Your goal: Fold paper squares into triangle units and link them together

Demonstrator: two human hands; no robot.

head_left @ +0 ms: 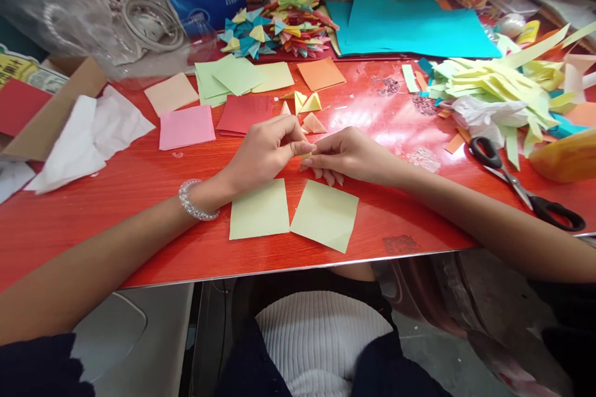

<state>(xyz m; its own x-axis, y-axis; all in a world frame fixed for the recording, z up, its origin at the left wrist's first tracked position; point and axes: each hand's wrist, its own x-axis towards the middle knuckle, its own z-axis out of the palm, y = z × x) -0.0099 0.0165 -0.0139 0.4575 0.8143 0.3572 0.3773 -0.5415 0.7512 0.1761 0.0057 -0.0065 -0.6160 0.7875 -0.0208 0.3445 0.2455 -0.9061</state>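
My left hand (270,152) and my right hand (347,154) meet above the table, fingertips pinched together. Between them is a small folded piece of yellow paper (307,155), mostly covered by the fingers. Just below the hands lie two pale yellow-green paper squares, a left square (261,211) and a right square (325,216), their corners close together. Beyond the fingertips sit several small folded paper triangles (313,123) in yellow and peach. A stack of red paper squares (244,115) is partly behind my left hand.
Pink (187,127), peach (171,94), green (218,79) and orange (321,74) squares lie farther back. Behind them are a heap of folded pieces (288,25) and blue sheets (419,28). Paper strips (493,84) and black-handled scissors (514,183) lie right; a cardboard box (60,105) stands left.
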